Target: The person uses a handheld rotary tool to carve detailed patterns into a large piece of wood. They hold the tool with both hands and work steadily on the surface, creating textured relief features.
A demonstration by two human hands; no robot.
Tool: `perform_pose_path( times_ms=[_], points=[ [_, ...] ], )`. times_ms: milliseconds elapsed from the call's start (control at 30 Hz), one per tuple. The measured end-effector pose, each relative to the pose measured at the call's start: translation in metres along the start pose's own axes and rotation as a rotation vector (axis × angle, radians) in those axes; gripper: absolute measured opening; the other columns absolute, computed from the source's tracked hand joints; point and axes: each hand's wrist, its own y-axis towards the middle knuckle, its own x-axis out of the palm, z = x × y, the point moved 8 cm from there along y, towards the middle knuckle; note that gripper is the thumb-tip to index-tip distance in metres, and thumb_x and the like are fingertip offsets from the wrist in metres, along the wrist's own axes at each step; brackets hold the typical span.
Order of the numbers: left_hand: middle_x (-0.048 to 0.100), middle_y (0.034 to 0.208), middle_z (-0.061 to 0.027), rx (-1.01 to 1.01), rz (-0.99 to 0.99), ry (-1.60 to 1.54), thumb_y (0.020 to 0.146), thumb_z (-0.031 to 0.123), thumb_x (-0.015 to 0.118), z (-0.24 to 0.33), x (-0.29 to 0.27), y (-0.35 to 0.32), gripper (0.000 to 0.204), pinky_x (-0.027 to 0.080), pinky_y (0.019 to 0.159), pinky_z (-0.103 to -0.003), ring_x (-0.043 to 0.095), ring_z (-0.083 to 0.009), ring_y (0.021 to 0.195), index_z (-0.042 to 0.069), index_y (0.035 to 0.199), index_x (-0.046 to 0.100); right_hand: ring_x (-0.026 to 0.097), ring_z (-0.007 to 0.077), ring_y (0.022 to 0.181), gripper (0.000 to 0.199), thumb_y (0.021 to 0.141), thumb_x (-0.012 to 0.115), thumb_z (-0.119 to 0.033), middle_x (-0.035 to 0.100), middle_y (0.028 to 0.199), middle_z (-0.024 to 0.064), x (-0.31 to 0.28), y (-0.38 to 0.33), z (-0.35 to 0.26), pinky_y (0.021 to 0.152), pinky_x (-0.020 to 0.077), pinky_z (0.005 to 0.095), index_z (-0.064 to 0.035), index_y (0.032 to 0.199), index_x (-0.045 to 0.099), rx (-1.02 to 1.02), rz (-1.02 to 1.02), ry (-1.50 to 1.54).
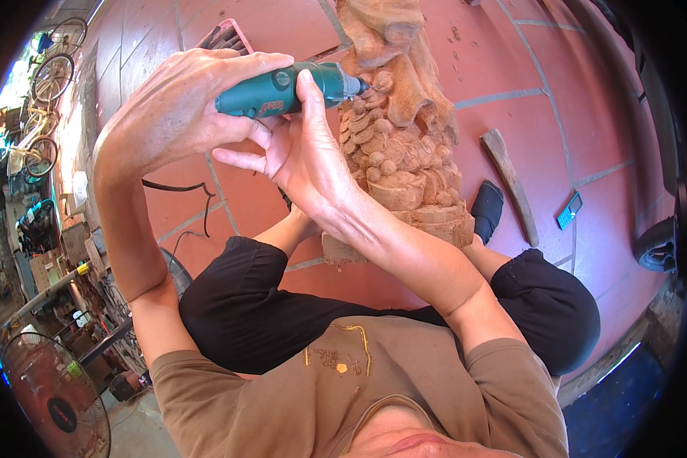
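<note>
A green rotary tool (330,81) lies level in both my hands, its dark tip pointing right at a carved wooden sculpture (404,153). My left hand (175,99) wraps the tool's rear end, with one finger stretched along the top. Below the body, my right hand (313,156) grips it from underneath, its thumb pressed up against the front part. The tip meets or nearly meets the small round knobs on the carving; I cannot tell which. Overlapping disc shapes and cloth-like folds cover the wood. Some of my fingers are hidden behind the tool.
A pink tray (235,34) with dark stick-like pieces lies behind my left hand. Right of the carving are a wooden stick (510,183) and a blue keypad phone (569,211) on red tiles. A black cord (206,200) trails below my left hand. A fan (57,401) stands lower left.
</note>
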Motion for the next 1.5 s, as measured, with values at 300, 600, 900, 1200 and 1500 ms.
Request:
perform_pose_path(
  times_ms=[300, 600, 900, 1200, 1500],
  points=[
    [0.071, 0.102, -0.0181, -0.013, 0.026, -0.012, 0.066, 0.023, 0.084, 0.0007, -0.0008, -0.0014, 0.066, 0.053, 0.079, -0.042, 0.068, -0.0379, 0.093, 0.006, 0.127, 0.063, 0.054, 0.0244, 0.13, 0.065, 0.101, 0.043, -0.06, 0.055, 0.136, 0.0065, -0.0009, 0.0014, 0.0033, 0.098, 0.053, 0.0632, -0.0087, 0.141, 0.04, 0.002, -0.025, 0.013],
    [0.071, 0.099, -0.0178, -0.039, 0.016, 0.029, 0.066, 0.019, 0.082, 0.0006, 0.0023, 0.0025, 0.064, 0.052, 0.081, -0.043, 0.067, -0.0379, 0.094, 0.007, 0.126, 0.063, 0.055, 0.0233, 0.13, 0.064, 0.101, 0.045, -0.061, 0.055, 0.137, 0.0064, 0.0004, 0.0028, -0.0022, 0.1, 0.0513, 0.0614, -0.0109, 0.141, 0.042, 0.005, -0.017, 0.008],
    [0.07, 0.104, -0.0177, -0.029, 0.021, 0.056, 0.066, 0.018, 0.08, 0.0039, 0.0025, 0.0039, 0.064, 0.052, 0.087, -0.044, 0.066, -0.0376, 0.1, 0.007, 0.126, 0.062, 0.061, 0.0232, 0.123, 0.062, 0.1, 0.046, -0.061, 0.058, 0.135, 0.0061, -0.0029, 0.0036, -0.0037, 0.098, 0.0541, 0.0583, -0.012, 0.139, 0.044, -0.006, -0.012, 0.012],
    [0.07, 0.102, -0.0197, -0.02, 0.017, 0.017, 0.068, 0.018, 0.078, 0.0032, 0.0019, 0.0011, 0.063, 0.052, 0.082, -0.045, 0.067, -0.0387, 0.095, 0.007, 0.127, 0.062, 0.062, 0.0227, 0.121, 0.06, 0.101, 0.045, -0.06, 0.061, 0.128, 0.0037, -0.0037, 0.0012, 0.0007, 0.095, 0.0562, 0.0577, -0.011, 0.135, 0.046, 0.012, 0.026, 0.01],
    [0.07, 0.103, -0.0152, 0.01, -0.013, 0.015, 0.068, 0.016, 0.077, 0.0039, 0.002, -0.002, 0.072, 0.052, 0.082, -0.042, 0.065, -0.0352, 0.089, 0.01, 0.137, 0.057, 0.062, 0.0218, 0.12, 0.062, 0.101, 0.043, -0.061, 0.061, 0.126, 0.0033, -0.002, -0.0006, 0.0021, 0.093, 0.0583, 0.0557, -0.0101, 0.136, 0.046, 0.008, 0.022, 0.004]
  ],
)
